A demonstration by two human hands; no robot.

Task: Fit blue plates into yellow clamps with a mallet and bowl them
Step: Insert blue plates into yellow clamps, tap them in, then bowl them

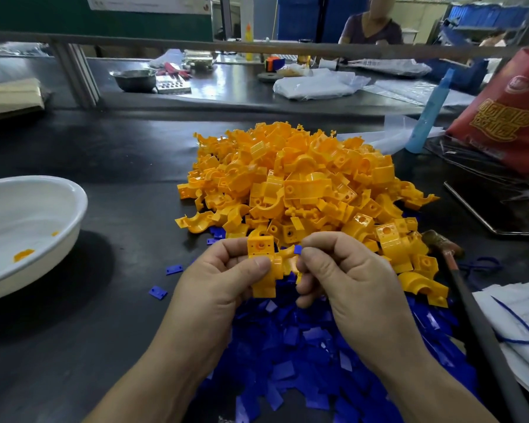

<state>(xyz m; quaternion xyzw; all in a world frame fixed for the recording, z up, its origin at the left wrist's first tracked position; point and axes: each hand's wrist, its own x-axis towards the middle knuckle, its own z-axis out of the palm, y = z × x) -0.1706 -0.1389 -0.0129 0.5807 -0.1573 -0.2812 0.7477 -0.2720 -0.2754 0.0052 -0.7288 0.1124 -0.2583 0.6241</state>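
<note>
Your left hand grips one yellow clamp, with the thumb pressed across its front and the fingers curled behind it. The clamp's square block with the round hole faces up toward you. Your right hand pinches one blue plate between thumb and forefinger, and its other fingers are curled under. The plate sits at the right end of the held clamp, touching it or just beside it; you cannot tell whether it is seated. Both hands meet above the near edge of the pile of yellow clamps and over the far edge of the pile of blue plates, which spreads beneath your forearms toward you. The mallet lies on the dark table to the right of your right hand, apart from it, with its head against the clamp pile. The white bowl stands well to the left of your left hand and holds a few yellow pieces. Two loose blue plates lie on the table between the bowl and your left hand.
</note>
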